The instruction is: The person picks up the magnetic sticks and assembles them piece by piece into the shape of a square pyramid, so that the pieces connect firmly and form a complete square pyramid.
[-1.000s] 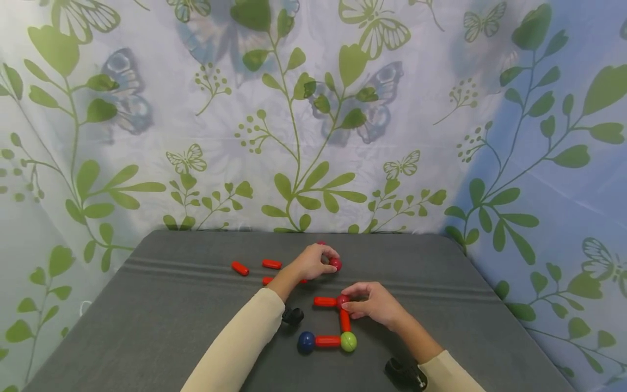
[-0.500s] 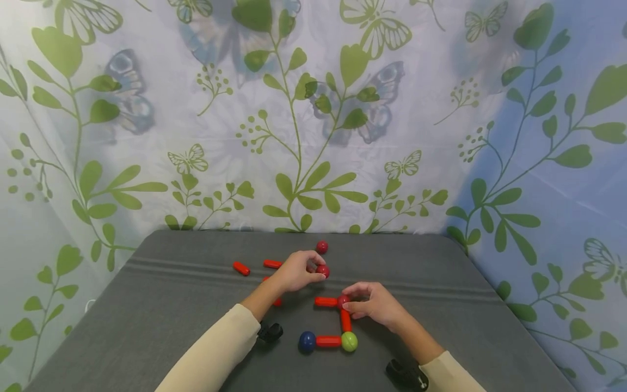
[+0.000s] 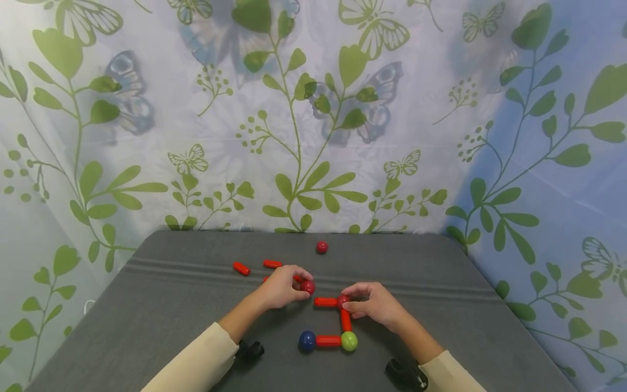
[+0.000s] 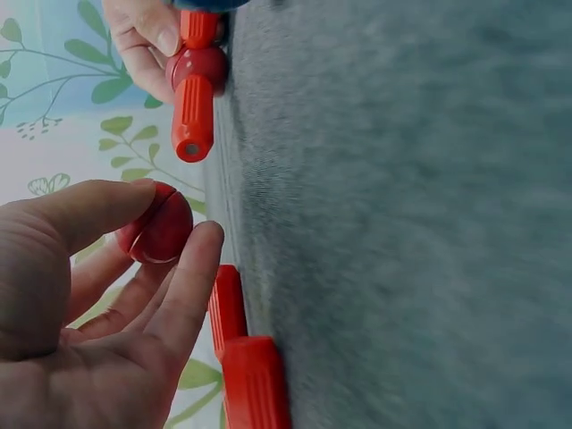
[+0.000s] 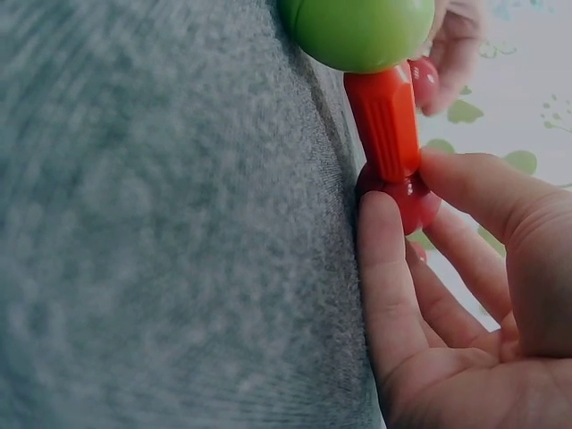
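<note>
My left hand pinches a loose red ball between thumb and fingers, just left of a joined shape on the table. In the left wrist view this ball has a seam around it. With thumb and fingers my right hand holds another red ball at the shape's far corner. From that corner one red rod points left, its free end showing a small metal spot. A second red rod runs to a green ball. A third rod links the green ball to a blue ball.
Several loose red rods lie beyond my left hand, among them one rod at the left and one rod beside it. Another red ball sits near the back of the grey table. A patterned curtain hangs behind.
My left hand has brought the red ball from the back of the table toward the front left, close to the rod's free end. My right hand has stayed on the corner ball.
</note>
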{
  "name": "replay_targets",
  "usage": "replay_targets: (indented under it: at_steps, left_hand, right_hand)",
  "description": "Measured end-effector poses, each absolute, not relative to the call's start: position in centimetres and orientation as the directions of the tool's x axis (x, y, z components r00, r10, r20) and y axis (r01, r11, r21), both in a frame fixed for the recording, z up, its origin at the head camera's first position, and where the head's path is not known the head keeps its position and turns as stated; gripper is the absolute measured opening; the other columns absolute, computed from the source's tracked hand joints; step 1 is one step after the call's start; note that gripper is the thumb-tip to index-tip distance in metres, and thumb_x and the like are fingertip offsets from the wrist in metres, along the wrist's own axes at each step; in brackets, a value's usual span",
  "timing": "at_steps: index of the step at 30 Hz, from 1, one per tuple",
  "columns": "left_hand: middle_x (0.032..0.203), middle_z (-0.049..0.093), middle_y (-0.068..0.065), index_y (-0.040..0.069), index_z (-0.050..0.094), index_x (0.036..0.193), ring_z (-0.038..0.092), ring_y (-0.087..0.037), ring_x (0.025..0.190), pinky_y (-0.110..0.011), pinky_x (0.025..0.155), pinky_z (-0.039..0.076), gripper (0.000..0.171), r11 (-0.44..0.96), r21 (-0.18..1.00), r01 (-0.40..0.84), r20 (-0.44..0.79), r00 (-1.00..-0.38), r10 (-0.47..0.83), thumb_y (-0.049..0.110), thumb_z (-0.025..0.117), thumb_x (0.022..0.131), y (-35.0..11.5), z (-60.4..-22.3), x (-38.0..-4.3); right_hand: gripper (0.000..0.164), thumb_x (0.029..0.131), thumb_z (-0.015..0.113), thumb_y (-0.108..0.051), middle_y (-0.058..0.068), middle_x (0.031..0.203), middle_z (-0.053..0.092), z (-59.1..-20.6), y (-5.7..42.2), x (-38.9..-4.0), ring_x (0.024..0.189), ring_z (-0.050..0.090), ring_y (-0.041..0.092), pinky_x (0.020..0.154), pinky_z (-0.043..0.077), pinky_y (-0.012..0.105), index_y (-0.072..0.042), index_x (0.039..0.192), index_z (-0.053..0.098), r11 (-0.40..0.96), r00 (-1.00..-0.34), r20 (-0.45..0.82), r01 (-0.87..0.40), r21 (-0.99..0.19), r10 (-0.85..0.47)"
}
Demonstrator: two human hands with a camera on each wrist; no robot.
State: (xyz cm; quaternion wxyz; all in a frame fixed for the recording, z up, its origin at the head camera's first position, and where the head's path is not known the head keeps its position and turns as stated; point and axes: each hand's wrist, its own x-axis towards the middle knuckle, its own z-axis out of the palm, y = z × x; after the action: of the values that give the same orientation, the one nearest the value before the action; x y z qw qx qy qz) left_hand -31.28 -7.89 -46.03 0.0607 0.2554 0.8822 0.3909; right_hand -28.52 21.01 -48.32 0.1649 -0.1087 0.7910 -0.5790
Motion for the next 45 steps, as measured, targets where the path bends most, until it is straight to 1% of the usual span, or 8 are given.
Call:
replay_targets:
  at_steps: [4,8,17,25,31,36,40,45]
  left_hand:
    - [0.107,0.073,-0.004,0.008,0.074,0.113,0.069,-0.015,0.092,-0.029,0.077,0.058,0.028,0.552,0.726,0.41,0.093,-0.854,0.512,0.01,0.083,0.086,-8.4,-46.2,-30.7]
    - [0.097,0.075,0.0,0.007,0.075,0.113,0.067,-0.011,0.085,-0.026,0.076,0.057,0.03,0.561,0.715,0.416,0.085,-0.849,0.521,0.013,0.084,0.085,-8.8,-46.3,-30.4]
    - [0.092,0.074,0.003,0.008,0.075,0.107,0.066,-0.007,0.081,-0.025,0.073,0.056,0.028,0.575,0.71,0.407,0.039,-0.837,0.545,0.015,0.087,0.082,-8.9,-46.4,-30.1]
    - [0.09,0.074,0.003,0.009,0.076,0.102,0.065,-0.009,0.081,-0.028,0.075,0.055,0.027,0.603,0.676,0.424,0.067,-0.85,0.523,0.016,0.089,0.079,-8.5,-46.7,-30.2]
    - [0.087,0.073,0.005,0.01,0.076,0.099,0.063,-0.008,0.079,-0.026,0.073,0.055,0.026,0.591,0.685,0.426,0.063,-0.842,0.535,0.015,0.09,0.078,-8.2,-46.7,-30.2]
    - [0.088,0.072,0.006,0.011,0.075,0.099,0.063,-0.007,0.08,-0.026,0.074,0.054,0.026,0.604,0.674,0.426,0.059,-0.845,0.531,0.016,0.09,0.078,-8.2,-46.9,-30.2]
    - [0.095,0.073,0.004,0.011,0.074,0.105,0.066,-0.011,0.087,-0.03,0.08,0.056,0.029,0.616,0.657,0.434,0.042,-0.837,0.545,0.018,0.088,0.081,-8.6,-46.6,-30.2]
    - [0.103,0.075,-0.001,0.008,0.074,0.11,0.069,-0.018,0.096,-0.04,0.088,0.057,0.03,0.634,0.619,0.463,0.04,-0.825,0.564,0.017,0.086,0.083,-10.0,-46.0,-30.4]
  right_hand:
    - [0.042,0.087,0.083,-0.016,0.013,0.115,0.068,-48.3,21.0,-28.5,0.094,0.071,0.019,0.08,0.063,0.038,0.0,0.123,0.071,0.304,-0.922,-0.139,0.025,-0.953,-0.362]
    - [0.042,0.087,0.083,-0.016,0.013,0.116,0.068,-48.4,21.1,-28.5,0.095,0.071,0.019,0.08,0.063,0.038,0.0,0.124,0.071,0.308,-0.922,-0.141,0.025,-0.951,-0.36]
    - [0.042,0.087,0.082,-0.014,0.014,0.117,0.069,-48.3,21.0,-28.3,0.093,0.071,0.018,0.079,0.063,0.038,0.002,0.124,0.07,0.302,-0.924,-0.129,0.015,-0.953,-0.359]
    - [0.042,0.087,0.083,-0.016,0.014,0.117,0.069,-48.2,20.9,-28.3,0.093,0.071,0.018,0.079,0.063,0.037,0.001,0.123,0.071,0.306,-0.927,-0.133,0.021,-0.952,-0.352]
    - [0.042,0.086,0.083,-0.017,0.012,0.115,0.069,-48.1,20.8,-28.4,0.092,0.071,0.019,0.079,0.063,0.037,-0.001,0.123,0.072,0.325,-0.928,-0.143,0.025,-0.945,-0.345]
    - [0.041,0.087,0.083,-0.017,0.013,0.116,0.069,-48.0,20.8,-28.3,0.092,0.071,0.019,0.078,0.063,0.037,-0.001,0.123,0.071,0.328,-0.928,-0.143,0.024,-0.944,-0.345]
    - [0.042,0.087,0.083,-0.015,0.014,0.117,0.068,-48.0,20.9,-28.2,0.091,0.072,0.019,0.078,0.063,0.038,0.001,0.124,0.07,0.32,-0.93,-0.149,0.036,-0.947,-0.336]
    - [0.043,0.087,0.082,-0.015,0.015,0.118,0.068,-48.0,20.9,-28.2,0.089,0.074,0.02,0.077,0.063,0.038,0.002,0.125,0.069,0.309,-0.936,-0.156,0.054,-0.95,-0.317]
